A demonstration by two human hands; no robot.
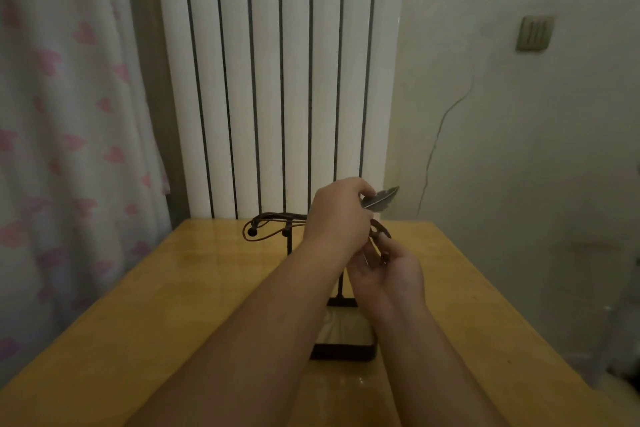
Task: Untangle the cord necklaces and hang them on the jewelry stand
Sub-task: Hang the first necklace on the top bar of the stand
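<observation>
A dark jewelry stand point(341, 354) with a thin post and a tray-like base stands mid-table, largely hidden behind my arms. Brown cord necklaces point(266, 224) drape over its crossbar on the left, looping down with dark beads at the ends. My left hand point(337, 215) is raised at the bar's height and pinches a grey metal feather pendant point(381, 199) that points up and to the right. My right hand point(388, 274) sits just below it, palm up, its fingers hooked in a loop of dark cord point(381, 236).
The yellow wooden table point(156, 305) ends at a white ribbed radiator point(277, 80) behind the stand. A white curtain with pink prints point(69, 114) hangs at the left. A plastered wall with a switch plate point(535, 33) rises on the right.
</observation>
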